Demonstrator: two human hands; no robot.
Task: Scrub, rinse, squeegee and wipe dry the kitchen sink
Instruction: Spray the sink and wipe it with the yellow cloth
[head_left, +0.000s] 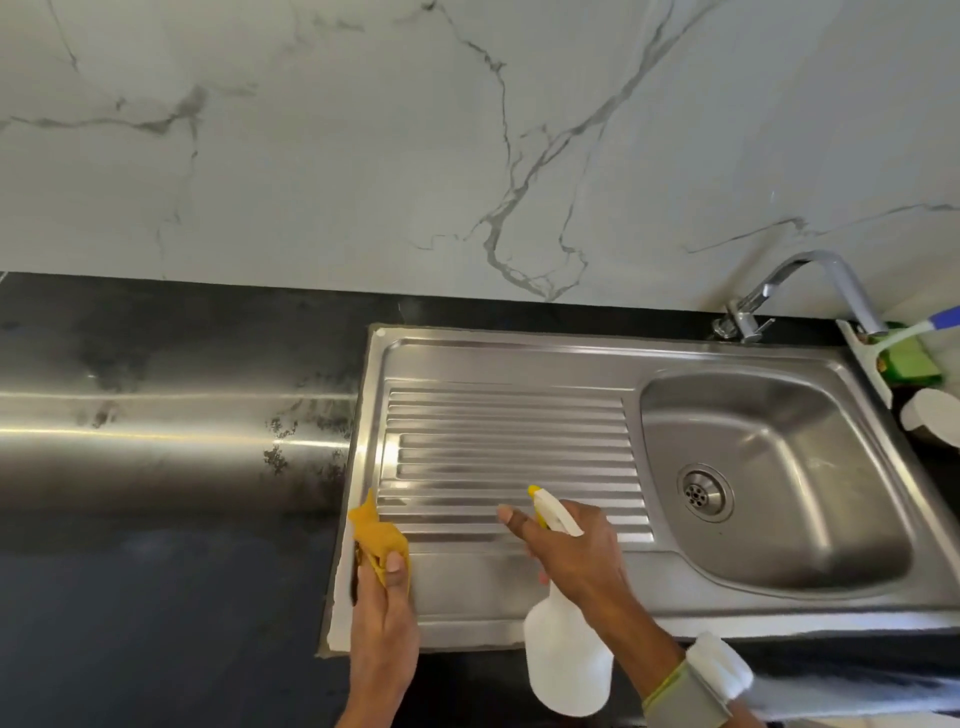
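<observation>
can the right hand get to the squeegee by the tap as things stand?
Probably not yet. The right hand grips the spray bottle, and the squeegee lies at the sink's far right corner. Nothing blocks the path; the hand just isn't free.

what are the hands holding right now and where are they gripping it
The left hand grips a bunched yellow cloth by its lower end. The right hand holds a white spray bottle around its neck, just below the trigger head.
</observation>
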